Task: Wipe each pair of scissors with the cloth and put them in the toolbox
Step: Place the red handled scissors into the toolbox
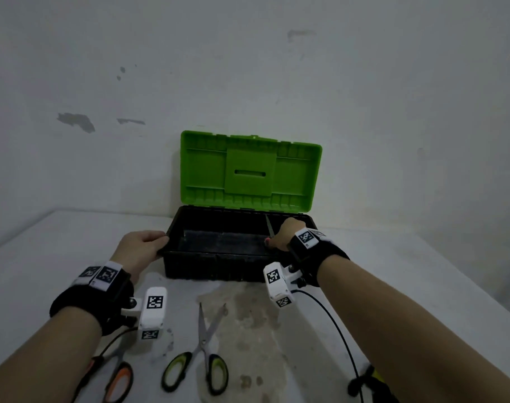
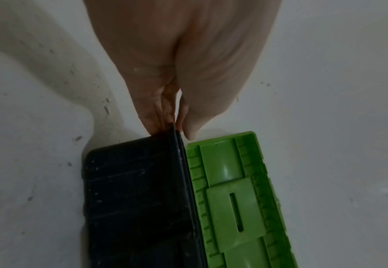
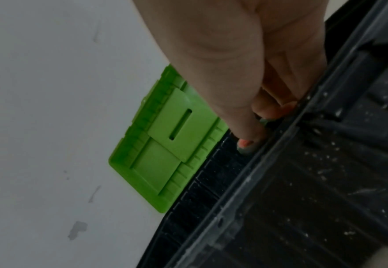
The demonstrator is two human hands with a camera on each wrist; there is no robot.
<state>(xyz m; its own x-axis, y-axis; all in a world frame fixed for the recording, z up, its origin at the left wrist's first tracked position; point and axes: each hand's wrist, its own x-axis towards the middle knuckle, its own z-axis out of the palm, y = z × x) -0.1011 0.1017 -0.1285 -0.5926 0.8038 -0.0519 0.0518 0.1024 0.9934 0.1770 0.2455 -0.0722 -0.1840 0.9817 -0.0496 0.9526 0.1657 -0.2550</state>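
A black toolbox (image 1: pixel 219 270) with its green lid (image 1: pixel 251 170) raised stands at the back of the table against the wall. My left hand (image 1: pixel 144 245) grips the box's left rim; in the left wrist view the fingers (image 2: pixel 163 108) pinch that rim of the toolbox (image 2: pixel 130 190). Inside the box at its right end, my right hand (image 1: pixel 280 238) holds a pair of scissors low, and only one grey blade (image 1: pixel 269 225) shows above the fist. The handles are hidden. In the right wrist view the curled right hand (image 3: pixel 245 108) sits just inside the toolbox (image 3: pixel 302 199) wall.
Two more pairs lie on the white table near me: green-handled scissors (image 1: pixel 201 353), blades apart, and orange-handled scissors (image 1: pixel 117 376) partly under my left wrist camera. A brown stain (image 1: pixel 248 315) marks the table. A dark and yellow object (image 1: pixel 367 382) peeks out beside my right forearm.
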